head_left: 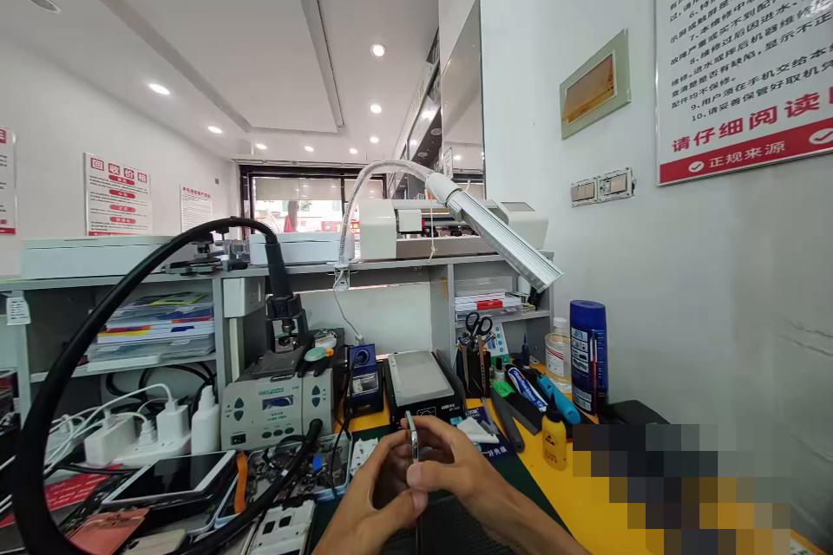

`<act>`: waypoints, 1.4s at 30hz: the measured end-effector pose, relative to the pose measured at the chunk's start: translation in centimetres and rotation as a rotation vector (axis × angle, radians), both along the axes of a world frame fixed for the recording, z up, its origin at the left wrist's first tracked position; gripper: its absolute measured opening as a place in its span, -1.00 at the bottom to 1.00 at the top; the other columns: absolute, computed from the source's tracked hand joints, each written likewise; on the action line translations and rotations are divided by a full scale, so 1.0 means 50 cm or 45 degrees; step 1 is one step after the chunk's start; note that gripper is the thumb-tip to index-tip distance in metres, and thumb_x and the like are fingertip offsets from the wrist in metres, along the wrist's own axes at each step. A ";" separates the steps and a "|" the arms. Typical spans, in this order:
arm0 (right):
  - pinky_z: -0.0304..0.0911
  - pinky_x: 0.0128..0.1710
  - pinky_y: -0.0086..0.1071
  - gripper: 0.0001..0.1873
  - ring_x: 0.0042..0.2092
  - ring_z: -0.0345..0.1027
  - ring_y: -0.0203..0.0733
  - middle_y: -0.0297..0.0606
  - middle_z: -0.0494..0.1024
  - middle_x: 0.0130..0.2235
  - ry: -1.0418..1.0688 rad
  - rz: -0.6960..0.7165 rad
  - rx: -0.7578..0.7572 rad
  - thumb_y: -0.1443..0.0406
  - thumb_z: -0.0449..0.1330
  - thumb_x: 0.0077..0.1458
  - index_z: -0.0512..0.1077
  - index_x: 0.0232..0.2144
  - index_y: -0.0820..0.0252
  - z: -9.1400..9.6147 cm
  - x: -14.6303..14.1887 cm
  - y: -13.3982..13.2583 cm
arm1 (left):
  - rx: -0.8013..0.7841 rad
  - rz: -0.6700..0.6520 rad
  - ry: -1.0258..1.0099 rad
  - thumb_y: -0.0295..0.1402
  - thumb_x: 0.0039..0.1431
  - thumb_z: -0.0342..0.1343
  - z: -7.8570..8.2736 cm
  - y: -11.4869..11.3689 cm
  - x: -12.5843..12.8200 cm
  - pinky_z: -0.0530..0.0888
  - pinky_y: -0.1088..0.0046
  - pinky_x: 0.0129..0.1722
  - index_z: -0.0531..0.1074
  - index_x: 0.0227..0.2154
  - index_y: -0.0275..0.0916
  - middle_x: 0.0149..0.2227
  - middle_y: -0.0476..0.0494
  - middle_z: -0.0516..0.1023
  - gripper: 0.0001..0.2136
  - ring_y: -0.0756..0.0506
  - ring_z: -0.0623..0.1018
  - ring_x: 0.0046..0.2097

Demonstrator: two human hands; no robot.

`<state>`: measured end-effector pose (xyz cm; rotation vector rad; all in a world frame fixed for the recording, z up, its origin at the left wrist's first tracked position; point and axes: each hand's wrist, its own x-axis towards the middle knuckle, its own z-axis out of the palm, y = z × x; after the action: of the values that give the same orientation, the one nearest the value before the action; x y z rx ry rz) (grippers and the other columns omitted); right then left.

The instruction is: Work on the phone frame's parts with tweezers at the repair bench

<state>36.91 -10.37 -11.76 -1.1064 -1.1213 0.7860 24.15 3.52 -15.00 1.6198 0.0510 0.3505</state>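
A slim phone [412, 435] with a shiny metal edge stands upright, almost edge-on to me, at the bottom middle of the head view. My left hand [372, 499] grips it from the left, and my right hand [459, 468] from the right. Both thumbs meet near its lower part, and the fingers curl behind it. Its screen and back are hard to see at this angle. Beneath the hands lies a dark work mat [530, 486]. A heating plate [420, 377] with a pale top sits just beyond the fingertips.
Left stand a hot-air station [277, 408], its black hose [62, 347] arching across the front, a tablet [173, 477] and a parts tray [338, 460]. Right are a tool holder [473, 368], a small yellow bottle [554, 440] and a blue can [588, 355]. A lamp [501, 234] hangs above.
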 end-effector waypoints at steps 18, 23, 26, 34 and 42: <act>0.27 0.05 -0.20 -0.44 0.05 0.42 0.07 -0.20 0.57 -0.06 -0.036 -0.012 0.023 0.15 0.46 -0.04 0.51 0.02 0.14 -0.002 -0.003 0.003 | 0.039 0.035 -0.055 0.07 0.00 0.29 -0.018 0.011 0.010 0.42 0.14 0.05 0.32 0.23 -0.10 0.17 -0.27 0.48 -0.26 -0.38 0.46 0.15; 0.29 0.06 -0.15 -0.42 0.02 0.44 0.08 -0.18 0.57 -0.07 -0.049 -0.006 0.010 0.10 0.47 -0.04 0.50 0.02 0.15 -0.002 -0.003 0.003 | 0.022 0.053 -0.017 0.05 0.02 0.27 -0.011 0.008 0.006 0.44 0.07 0.04 0.30 0.26 -0.10 0.18 -0.28 0.48 -0.25 -0.41 0.48 0.12; 0.30 0.06 -0.16 -0.40 0.04 0.44 0.08 -0.16 0.55 -0.03 -0.058 0.003 0.011 0.08 0.47 -0.03 0.49 0.04 0.16 -0.003 0.000 0.003 | -0.004 0.081 0.014 -0.02 0.03 0.28 -0.004 0.009 -0.001 0.41 0.04 0.11 0.33 0.26 -0.11 0.19 -0.27 0.47 -0.29 -0.44 0.42 0.19; 0.29 0.05 -0.16 -0.43 0.04 0.43 0.06 -0.16 0.56 -0.02 -0.059 -0.017 0.007 0.12 0.44 0.00 0.48 0.05 0.15 0.000 -0.003 0.000 | 0.030 0.020 -0.047 -0.03 0.10 0.27 0.024 -0.008 -0.011 0.35 0.03 0.18 0.35 0.24 -0.09 0.19 -0.24 0.49 -0.35 -0.42 0.42 0.21; 0.27 0.07 -0.14 -0.45 -0.02 0.44 0.05 -0.20 0.57 -0.09 -0.043 -0.042 -0.015 0.16 0.46 -0.06 0.52 0.00 0.16 0.005 -0.007 0.002 | 0.008 -0.042 -0.141 -0.11 0.17 0.25 0.030 -0.025 -0.018 0.34 0.11 0.19 0.35 0.20 -0.09 0.17 -0.20 0.50 -0.46 -0.33 0.44 0.20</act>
<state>36.56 -10.26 -11.49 -1.1489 -1.1249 0.7517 23.23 2.25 -13.49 1.6033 -0.0606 0.4145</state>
